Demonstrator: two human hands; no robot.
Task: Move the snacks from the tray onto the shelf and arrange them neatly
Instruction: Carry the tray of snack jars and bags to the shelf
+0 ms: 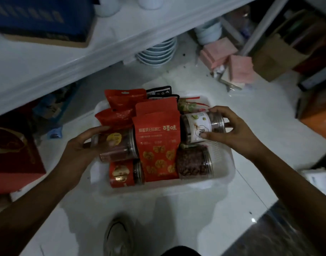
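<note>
A white tray sits on the pale floor, packed with snacks. My left hand grips a clear jar with a yellow sticker at the tray's left side. On the right, my right hand grips a clear jar with a white label. Between them lies a large red pouch. More red pouches and black packets fill the back. A red-labelled jar and a jar of dark nuts lie at the front. The white shelf runs above left.
On the shelf stand a blue box and white cups. Under it are stacked plates and pink packs. A red gift box lies left, cardboard boxes right. My shoe is just before the tray.
</note>
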